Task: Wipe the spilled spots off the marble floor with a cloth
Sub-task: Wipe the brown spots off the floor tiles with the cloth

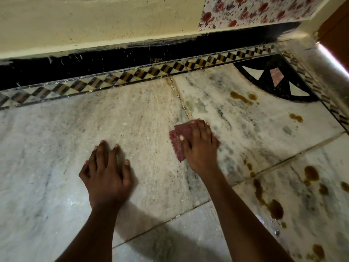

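Note:
A folded maroon cloth (178,140) lies flat on the marble floor (132,118) at centre, and my right hand (200,148) presses down on it with fingers spread over its top. My left hand (106,173) rests on the bare floor to the left, fingers apart, holding nothing. Brown spilled spots (243,98) sit far right near the black inlay. A second small spill (296,117) lies further right. A larger trail of brown spots (272,205) runs along the tile at lower right.
A cream wall with a black skirting (113,59) and a checkered border strip (151,71) runs across the back. A black and white fan-shaped inlay (275,78) fills the far right corner. Floral paper (255,10) covers the wall at top right.

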`<state>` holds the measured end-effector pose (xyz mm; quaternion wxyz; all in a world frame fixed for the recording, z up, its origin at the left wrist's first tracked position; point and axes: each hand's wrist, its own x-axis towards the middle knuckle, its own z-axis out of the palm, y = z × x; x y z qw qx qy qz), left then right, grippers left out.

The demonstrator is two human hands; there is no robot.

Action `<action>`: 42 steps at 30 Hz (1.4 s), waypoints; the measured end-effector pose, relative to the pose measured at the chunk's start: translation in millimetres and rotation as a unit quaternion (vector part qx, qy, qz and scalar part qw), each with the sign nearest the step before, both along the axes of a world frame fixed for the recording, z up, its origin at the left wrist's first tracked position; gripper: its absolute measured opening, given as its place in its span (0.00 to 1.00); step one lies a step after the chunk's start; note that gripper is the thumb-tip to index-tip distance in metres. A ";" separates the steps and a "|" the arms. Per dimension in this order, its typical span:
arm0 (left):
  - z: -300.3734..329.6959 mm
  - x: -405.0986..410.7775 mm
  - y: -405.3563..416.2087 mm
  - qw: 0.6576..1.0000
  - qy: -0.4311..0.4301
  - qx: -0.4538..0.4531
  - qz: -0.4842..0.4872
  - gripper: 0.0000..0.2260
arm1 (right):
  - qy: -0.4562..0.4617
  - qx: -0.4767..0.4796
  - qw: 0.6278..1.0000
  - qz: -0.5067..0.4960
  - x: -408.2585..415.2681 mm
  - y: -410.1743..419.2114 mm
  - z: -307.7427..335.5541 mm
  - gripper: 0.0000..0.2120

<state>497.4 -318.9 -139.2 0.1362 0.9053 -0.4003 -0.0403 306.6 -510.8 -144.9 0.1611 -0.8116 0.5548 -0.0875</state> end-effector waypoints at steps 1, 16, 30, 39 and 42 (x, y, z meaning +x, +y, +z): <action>-0.1 -0.2 -0.2 1.000 0.001 0.000 -0.001 0.28 | 0.019 -0.010 1.000 -0.008 6.3 3.9 -3.3 0.33; -0.9 0.4 -0.5 1.000 -0.001 -0.009 0.000 0.27 | 0.076 -0.039 0.986 -0.142 -44.3 -6.6 -6.1 0.29; -7.8 4.9 3.8 0.998 0.005 -0.035 -0.053 0.28 | 0.099 -0.012 0.990 -0.104 -72.0 7.8 -7.5 0.29; -4.1 -0.9 9.3 0.984 0.009 -0.077 -0.162 0.27 | 0.105 -0.047 0.988 0.107 -90.4 44.1 -11.6 0.29; -6.9 -8.8 13.6 0.972 0.010 -0.112 -0.208 0.25 | 0.107 -0.052 0.992 -0.039 -120.7 42.4 -10.9 0.29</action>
